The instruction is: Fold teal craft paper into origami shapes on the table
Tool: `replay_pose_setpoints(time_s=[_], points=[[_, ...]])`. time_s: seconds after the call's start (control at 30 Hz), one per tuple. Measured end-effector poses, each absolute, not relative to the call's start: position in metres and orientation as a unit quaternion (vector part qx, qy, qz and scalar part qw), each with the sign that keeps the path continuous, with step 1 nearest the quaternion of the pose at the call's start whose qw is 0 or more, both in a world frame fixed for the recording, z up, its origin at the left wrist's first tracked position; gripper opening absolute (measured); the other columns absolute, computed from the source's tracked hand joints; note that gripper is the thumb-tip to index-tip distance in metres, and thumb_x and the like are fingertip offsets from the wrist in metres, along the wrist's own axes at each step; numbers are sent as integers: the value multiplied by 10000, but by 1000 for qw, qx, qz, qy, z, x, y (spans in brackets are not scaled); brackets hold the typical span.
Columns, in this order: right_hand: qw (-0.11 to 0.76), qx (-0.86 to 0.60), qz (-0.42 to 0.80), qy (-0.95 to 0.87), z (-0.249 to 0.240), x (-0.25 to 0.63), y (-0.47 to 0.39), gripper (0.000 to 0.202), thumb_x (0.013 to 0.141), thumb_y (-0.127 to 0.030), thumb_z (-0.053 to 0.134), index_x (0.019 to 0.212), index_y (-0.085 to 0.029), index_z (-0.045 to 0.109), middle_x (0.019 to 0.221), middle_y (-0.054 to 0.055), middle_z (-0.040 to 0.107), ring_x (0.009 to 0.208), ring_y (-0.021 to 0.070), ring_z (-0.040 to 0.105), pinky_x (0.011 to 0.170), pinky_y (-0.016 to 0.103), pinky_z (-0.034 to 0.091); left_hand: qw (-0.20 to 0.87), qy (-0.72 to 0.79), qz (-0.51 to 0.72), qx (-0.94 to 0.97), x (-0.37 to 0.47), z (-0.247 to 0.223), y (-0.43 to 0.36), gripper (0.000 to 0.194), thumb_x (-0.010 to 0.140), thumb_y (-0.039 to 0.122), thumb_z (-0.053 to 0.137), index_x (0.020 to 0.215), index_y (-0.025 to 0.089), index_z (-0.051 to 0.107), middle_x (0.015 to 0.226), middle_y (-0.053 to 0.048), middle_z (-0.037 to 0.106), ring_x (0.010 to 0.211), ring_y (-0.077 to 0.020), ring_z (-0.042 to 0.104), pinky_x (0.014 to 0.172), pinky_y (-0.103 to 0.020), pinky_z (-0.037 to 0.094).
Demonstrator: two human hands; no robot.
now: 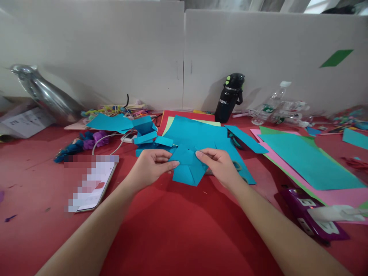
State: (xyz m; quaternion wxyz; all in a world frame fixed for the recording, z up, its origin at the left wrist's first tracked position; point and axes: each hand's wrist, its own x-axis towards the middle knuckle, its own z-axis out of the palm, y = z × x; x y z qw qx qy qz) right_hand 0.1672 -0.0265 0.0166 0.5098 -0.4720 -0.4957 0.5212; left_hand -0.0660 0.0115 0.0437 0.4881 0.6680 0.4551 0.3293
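A folded blue paper piece (188, 168) is held up over the red table, with creases and angled flaps showing. My left hand (152, 166) pinches its left edge between thumb and fingers. At its upper right edge, my right hand (218, 163) grips it the same way. Just behind lie larger blue sheets (192, 130), on top of red and pale green paper. Folded blue paper boxes (145, 132) stand behind my left hand. Dark-handled scissors (235, 141) lie partly under a blue strip (245, 138) to the right.
A phone (94, 184) lies on the red table (178, 237) at left. Behind are a metal jug (48, 92), a black bottle (229, 97) and plastic bottles (270, 103). Coloured sheets (313, 161) and a purple power strip (313, 214) lie at right.
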Motion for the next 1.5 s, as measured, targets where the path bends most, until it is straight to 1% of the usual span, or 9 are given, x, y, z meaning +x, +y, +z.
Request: replay_pose_setpoints(time_s=[0.47,0.73,0.8,0.93,1.0,1.07,1.2,1.33,1.5], points=[[495,-474,456,-568,21,167,-28,364,852,-562,680,769,-208,663,658,-27,445,593,122,349,531,272,318,492,442,332,673,-62,39,9,280,735,387,839,758,169,664,666,13,708,653,-180,724,604,-256,603],[522,-501,360,-589,28,160,-32,526,935,-506,599,561,-204,387,595,-55,229,546,100,210,480,272,200,510,442,334,658,-59,38,7,269,728,375,854,841,189,697,676,23,734,642,-170,732,593,-240,612],[526,-505,359,-583,27,161,-32,481,936,-503,599,579,-202,483,575,-54,279,533,101,260,479,267,228,508,445,330,660,-59,38,7,268,730,381,851,827,185,695,670,20,733,642,-176,734,597,-249,616],[576,-507,381,-516,25,169,-28,316,914,-514,625,869,-223,742,769,25,658,735,170,597,639,291,459,496,452,331,663,-62,38,8,277,725,386,852,813,179,691,663,12,725,642,-189,735,585,-258,610],[570,-500,414,-504,25,171,-26,317,887,-528,651,989,-245,753,976,64,734,902,216,654,756,335,513,489,448,335,669,-63,38,9,267,736,386,843,787,178,684,667,11,720,651,-188,736,591,-254,606],[520,-485,456,-535,25,171,-26,327,839,-547,698,966,-248,735,979,60,733,879,215,645,735,333,516,489,441,339,672,-62,38,9,255,742,377,840,773,181,680,685,12,721,669,-186,738,604,-251,607],[452,-500,426,-603,25,162,-29,454,811,-594,705,628,-222,521,614,-31,489,585,128,424,532,273,368,502,443,337,663,-60,38,9,266,724,378,850,792,184,682,687,13,719,673,-195,736,611,-274,621],[473,-550,316,-611,24,159,-30,622,860,-611,641,569,-233,242,592,-56,213,561,108,223,492,280,221,508,456,328,653,-60,40,8,296,718,406,850,796,178,678,677,7,716,681,-200,733,629,-288,631],[456,-499,369,-638,23,168,-26,538,941,-580,536,600,-225,320,621,-49,236,576,113,243,509,276,245,516,449,324,654,-61,43,9,273,735,389,840,789,166,691,718,-8,727,707,-190,728,642,-274,629]])
